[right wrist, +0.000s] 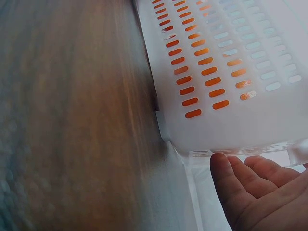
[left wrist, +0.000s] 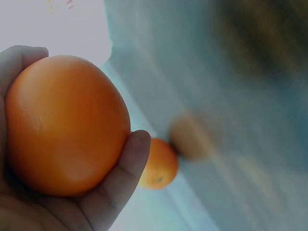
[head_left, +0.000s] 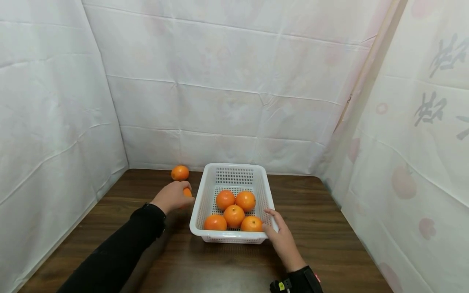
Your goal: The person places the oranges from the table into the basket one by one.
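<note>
My left hand (head_left: 175, 197) grips an orange (left wrist: 67, 125) just left of the white plastic basket (head_left: 234, 166), fingers and thumb curled round the fruit. In the head view most of that orange is hidden by the hand. Behind it, another orange (head_left: 180, 173) lies on the table near the back edge. Several oranges (head_left: 234, 216) sit inside the basket, mostly in its front half. At the basket's front right corner my right hand (head_left: 283, 240) holds the rim. In the right wrist view its fingers (right wrist: 228, 180) touch the slotted basket, and orange shows through the slots.
The basket stands upright on a dark wooden table (head_left: 311, 211). White patterned cloth (head_left: 220, 106) hangs behind the table and along both sides. Dark sleeves cover both forearms, and a strapped device (head_left: 283, 285) sits at the right wrist.
</note>
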A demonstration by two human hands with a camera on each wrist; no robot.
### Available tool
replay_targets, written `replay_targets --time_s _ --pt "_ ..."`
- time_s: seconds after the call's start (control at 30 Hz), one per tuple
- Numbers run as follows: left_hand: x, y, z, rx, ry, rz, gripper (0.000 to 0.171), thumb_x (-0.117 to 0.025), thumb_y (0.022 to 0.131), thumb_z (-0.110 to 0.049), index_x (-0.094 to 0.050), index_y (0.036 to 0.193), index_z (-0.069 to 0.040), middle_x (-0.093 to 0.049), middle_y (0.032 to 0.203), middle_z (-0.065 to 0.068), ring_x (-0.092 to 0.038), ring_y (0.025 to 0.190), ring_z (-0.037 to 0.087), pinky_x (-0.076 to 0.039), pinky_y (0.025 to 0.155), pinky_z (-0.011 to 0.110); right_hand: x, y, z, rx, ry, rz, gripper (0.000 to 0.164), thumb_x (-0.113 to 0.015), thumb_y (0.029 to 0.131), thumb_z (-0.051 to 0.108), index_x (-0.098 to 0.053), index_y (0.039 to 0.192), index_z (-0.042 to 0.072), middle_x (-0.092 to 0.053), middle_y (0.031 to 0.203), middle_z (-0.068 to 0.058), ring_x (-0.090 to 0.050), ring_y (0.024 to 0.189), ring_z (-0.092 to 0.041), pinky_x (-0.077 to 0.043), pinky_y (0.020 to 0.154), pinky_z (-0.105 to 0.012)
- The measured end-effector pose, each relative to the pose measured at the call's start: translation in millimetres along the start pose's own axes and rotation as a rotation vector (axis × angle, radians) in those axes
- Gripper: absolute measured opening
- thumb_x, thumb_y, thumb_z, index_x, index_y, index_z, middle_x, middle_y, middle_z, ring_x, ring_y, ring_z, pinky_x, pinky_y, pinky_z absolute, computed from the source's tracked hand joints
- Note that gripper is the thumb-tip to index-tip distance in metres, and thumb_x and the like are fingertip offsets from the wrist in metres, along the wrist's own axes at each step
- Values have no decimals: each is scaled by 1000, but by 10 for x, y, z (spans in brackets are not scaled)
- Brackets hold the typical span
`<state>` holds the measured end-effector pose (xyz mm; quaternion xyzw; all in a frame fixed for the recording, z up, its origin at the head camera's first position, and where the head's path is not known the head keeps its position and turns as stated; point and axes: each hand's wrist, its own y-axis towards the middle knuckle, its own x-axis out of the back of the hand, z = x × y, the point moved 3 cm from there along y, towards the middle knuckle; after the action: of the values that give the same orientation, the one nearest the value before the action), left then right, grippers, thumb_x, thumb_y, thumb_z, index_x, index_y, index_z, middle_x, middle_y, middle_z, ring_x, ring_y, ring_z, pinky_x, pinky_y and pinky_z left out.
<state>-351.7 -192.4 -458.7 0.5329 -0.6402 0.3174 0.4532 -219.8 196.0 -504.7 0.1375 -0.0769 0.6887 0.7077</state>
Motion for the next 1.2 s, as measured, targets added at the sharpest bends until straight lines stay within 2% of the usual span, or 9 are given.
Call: replay_targets --time_s 0.17,0.33,0.47,0.6,0.73,0.87,1.2 --pt "274 -5 -105 -12 17 -56 41 -77 87 -41 -69 119 -16 -70 95 2 -60 77 20 -50 70 35 0 8 2 6 9 2 52 -67 103 32 -53 152 22 -37 171 -14 -32 158 -40 -24 125 -72" --pt "440 -14 -251 -49 26 -100 43 -75 88 -42 -69 123 -17 -70 107 5 -61 86 22 -51 73 35 -5 11 -5 0 11 0 51 -67 103 31 -53 151 23 -37 171 -14 -31 159 -40 -24 125 -71" --pt "552 -39 -455 -93 17 -132 38 -75 90 -43 -69 119 -19 -67 111 5 -59 88 22 -51 71 34 -4 5 -11 5 5 -3 51 -67 102 32 -54 150 23 -39 170 -14 -32 159 -40 -24 125 -71" --pt "656 -69 -694 -139 14 -157 36 -76 91 -45 -69 114 -19 -66 107 5 -58 86 22 -50 68 31 1 -3 -11 24 -12 -9 51 -68 102 33 -55 150 22 -42 169 -13 -34 158 -39 -26 125 -69" --pt "732 -91 -887 -199 24 -185 38 -76 91 -45 -71 118 -18 -67 108 5 -58 86 21 -50 68 31 4 -2 -11 28 -15 -12 50 -68 102 33 -55 150 23 -42 168 -12 -33 158 -38 -25 125 -68" --pt "772 -115 -1013 -225 17 -196 42 -76 90 -43 -70 123 -18 -67 113 5 -59 86 21 -52 69 30 4 -3 -13 22 -10 -9 50 -67 103 32 -55 150 23 -41 169 -12 -32 159 -38 -24 126 -69" --pt "782 -128 -1158 -263 15 -200 40 -75 88 -41 -71 121 -20 -67 113 4 -60 84 21 -52 65 29 2 -6 7 5 -10 -9 50 -68 102 32 -55 150 23 -41 169 -14 -36 156 -38 -28 124 -68"
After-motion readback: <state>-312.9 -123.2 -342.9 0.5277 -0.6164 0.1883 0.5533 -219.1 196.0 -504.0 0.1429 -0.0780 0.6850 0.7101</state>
